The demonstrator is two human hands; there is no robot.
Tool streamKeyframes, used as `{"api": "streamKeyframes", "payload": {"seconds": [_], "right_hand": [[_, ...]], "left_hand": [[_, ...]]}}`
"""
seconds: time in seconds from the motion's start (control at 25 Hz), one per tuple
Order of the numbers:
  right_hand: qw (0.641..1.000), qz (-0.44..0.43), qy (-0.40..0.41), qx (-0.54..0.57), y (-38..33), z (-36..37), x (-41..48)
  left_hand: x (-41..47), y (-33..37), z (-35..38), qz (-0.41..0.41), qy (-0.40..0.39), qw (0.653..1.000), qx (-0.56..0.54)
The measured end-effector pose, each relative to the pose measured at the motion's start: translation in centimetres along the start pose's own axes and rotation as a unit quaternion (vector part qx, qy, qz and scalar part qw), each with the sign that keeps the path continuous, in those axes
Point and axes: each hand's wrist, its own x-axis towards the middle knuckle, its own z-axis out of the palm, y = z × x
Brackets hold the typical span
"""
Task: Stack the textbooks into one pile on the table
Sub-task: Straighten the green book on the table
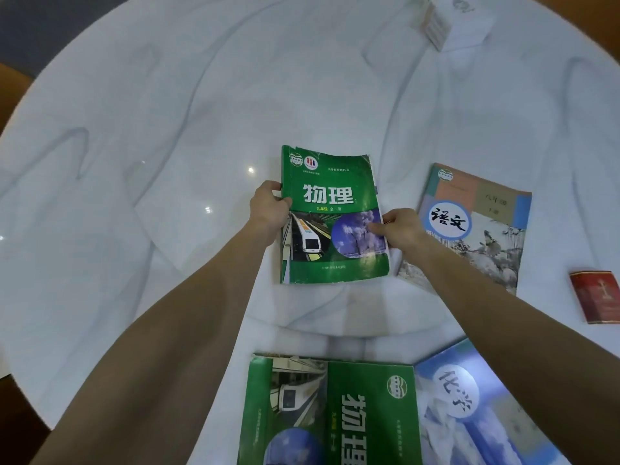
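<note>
Four textbooks lie on a round white marble table, which fills nearly the whole view and carries grey veins and small glints of light. Both bare forearms reach out over it from the lower corners. Nearest the camera, a green physics book lies flat at the bottom edge, turned sideways so its title runs down the cover; its lower part is cut off by the frame. Just to its right, touching or slightly overlapping its edge, lies a blue chemistry book, tilted, and partly hidden under the right forearm. Farther out on the right sits a language book with a pale cover and a round blue title badge, flat on the table. At the centre is a second green physics book, upright to the viewer, cover up, its corners worn. The left hand grasps its left edge, thumb on the cover and fingers curled beneath. The right hand pinches its right edge, thumb pressed on the round blue picture, the other fingers hidden below. Whether this book rests on the table or is slightly raised cannot be told. At the far top right stands a white box, blurred. Near the right edge lies a small red packet, well apart from the books
</note>
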Motion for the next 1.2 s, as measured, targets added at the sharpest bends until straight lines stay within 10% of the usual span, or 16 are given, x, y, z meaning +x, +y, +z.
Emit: {"api": "streamKeyframes", "payload": {"seconds": [0.56,1.2], "right_hand": [[0.970,-0.062,0.047,-0.230,0.1,0.7,0.0],[0.872,-0.131,0.151,-0.447,4.9,-8.0,-2.7]], "left_hand": [[-0.1,-1.5,0.6,0.085,0.052,0.957,0.273],[-7.0,4.1,10.1,0.347,-0.071,0.789,0.502]]}}
